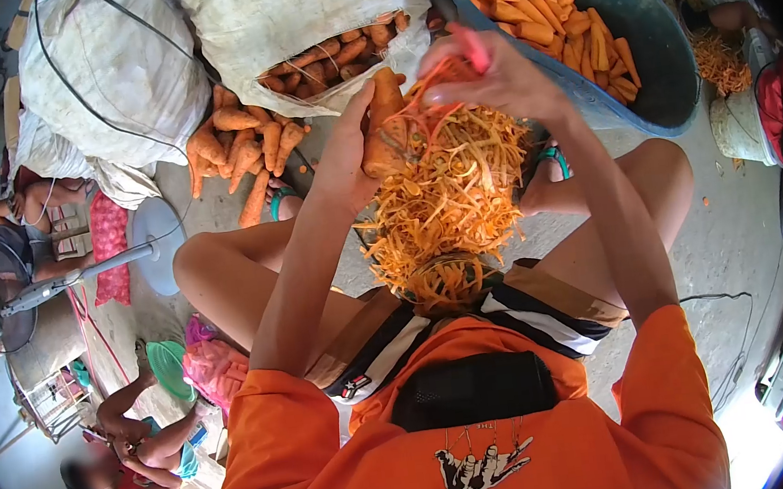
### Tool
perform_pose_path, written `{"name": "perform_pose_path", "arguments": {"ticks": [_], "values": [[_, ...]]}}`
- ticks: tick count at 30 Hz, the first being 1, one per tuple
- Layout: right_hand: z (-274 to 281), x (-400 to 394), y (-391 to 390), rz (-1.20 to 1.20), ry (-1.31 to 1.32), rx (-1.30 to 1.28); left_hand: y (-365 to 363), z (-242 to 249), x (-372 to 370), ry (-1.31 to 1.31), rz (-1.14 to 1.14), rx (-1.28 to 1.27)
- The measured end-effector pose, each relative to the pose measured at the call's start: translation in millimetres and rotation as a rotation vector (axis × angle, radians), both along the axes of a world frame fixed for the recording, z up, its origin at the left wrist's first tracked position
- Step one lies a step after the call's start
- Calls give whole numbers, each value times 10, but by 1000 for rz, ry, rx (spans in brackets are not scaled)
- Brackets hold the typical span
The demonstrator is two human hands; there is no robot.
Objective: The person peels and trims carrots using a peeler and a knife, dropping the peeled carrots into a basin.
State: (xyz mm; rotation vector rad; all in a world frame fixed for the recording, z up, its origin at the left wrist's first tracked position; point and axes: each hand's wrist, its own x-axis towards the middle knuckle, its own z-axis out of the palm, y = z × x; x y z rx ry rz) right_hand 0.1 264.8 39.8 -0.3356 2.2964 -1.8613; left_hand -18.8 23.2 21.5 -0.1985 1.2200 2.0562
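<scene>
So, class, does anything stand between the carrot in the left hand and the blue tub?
Yes: the right hand, holding a red tool, is between the carrot and the blue tub. The heap of peelings lies lower down, so it is probably no obstacle.

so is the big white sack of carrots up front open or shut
Open: a wide gap in the side of the sack shows the unpeeled carrots packed inside.

1. The head camera looked forward and steeply down over the orange shirt (556, 447).
2. It sat fairly near, above the left hand (345, 149) and right hand (510, 84).
3. Its wide, round view curved the floor (689, 256).
</scene>
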Motion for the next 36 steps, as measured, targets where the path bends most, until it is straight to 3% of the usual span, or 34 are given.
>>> {"name": "perform_pose_path", "arguments": {"ticks": [2, 7, 9, 11, 15, 17, 21, 25, 27, 28, 30, 32, 34, 35, 36], "values": [[-207, -36, -138, -43, 96, 4, 78, 31, 37, -88, 3, 91], [-67, 29, -279, -77, 10, -131, 102, -22, 21, -32, 49, 90], [-55, 38, -308, -130, 200, -61, 80, -64, -7, -3, 53, 84], [-31, 87, -340, -160, 260, 6, 55, -50, -26, -167, -20, 260], [-36, 103, -355, -181, 419, 186, 86, -101, -14, -153, -46, 304], [-27, 97, -392, -183, 485, 118, 98, -105, 3, -117, 6, 207], [-48, 67, -415, -230, 714, 29, 100, -87, 2, -132, -37, 290], [-89, 19, -334, -229, 695, 70, 145, -30, 31, -124, -23, 244], [-297, -131, -205, -290, 571, -165, 143, -28, 34, -140, 6, 221], [-301, -200, -79, -291, 570, -161, 77, -51, 11, -124, -81, 223], [-232, -292, 155, -565, 505, 59, 64, -59, 16, -103, -170, 228], [-253, -221, 123, -546, 461, -65, 119, -12, 46, -122, -68, 134], [-250, -39, -212, -322, 464, -169, 118, -159, -41, -99, -81, 160], [-166, -24, -287, -319, 469, -166, 112, -217, -103, -73, -91, 181], [-70, -7, -351, -248, 641, -53, 87, -225, -135, -72, -91, 180]]}}
